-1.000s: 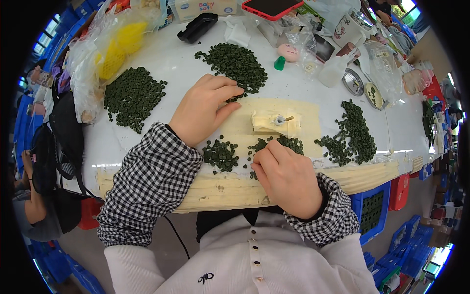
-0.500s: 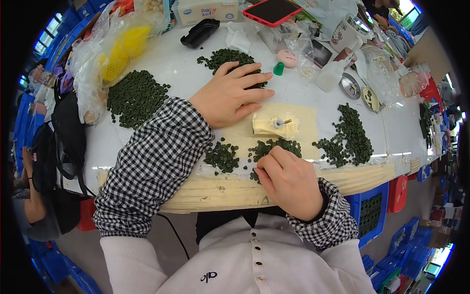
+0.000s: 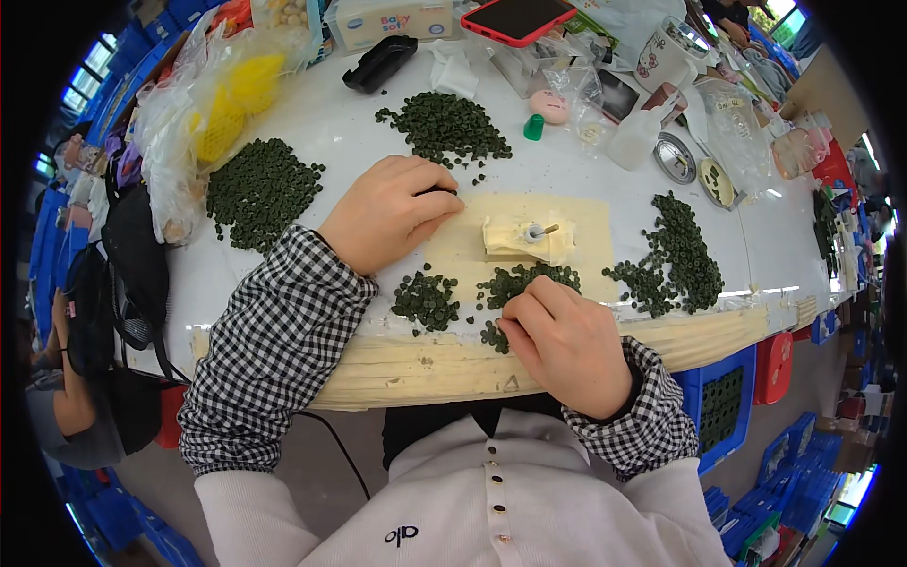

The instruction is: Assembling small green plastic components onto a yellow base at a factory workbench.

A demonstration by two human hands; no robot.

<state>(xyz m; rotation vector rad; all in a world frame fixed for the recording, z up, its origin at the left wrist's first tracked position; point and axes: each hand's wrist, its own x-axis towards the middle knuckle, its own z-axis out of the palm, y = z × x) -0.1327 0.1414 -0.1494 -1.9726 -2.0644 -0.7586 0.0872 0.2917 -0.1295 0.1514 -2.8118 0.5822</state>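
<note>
Small dark green round pieces lie in several heaps on the white table. My left hand is closed, its fingers curled, with a bit of dark green showing between them, left of a block wrapped in cream tape. A thin metal pin sticks out of a grey collar on that block. Nearer the table's front edge, my right hand has thumb and fingertips pressed together beside a small front heap. Whatever its fingertips hold is hidden. Beyond my left hand spreads a far heap.
Other heaps lie at the left, front left and right. A green cone-shaped cap, a red-cased phone, a black tray and round tins stand farther back. Plastic bags crowd the left.
My left hand has drawn back from the far heap toward me and to the left, and its spread fingers have closed. My right hand has shifted slightly right and nearer.
</note>
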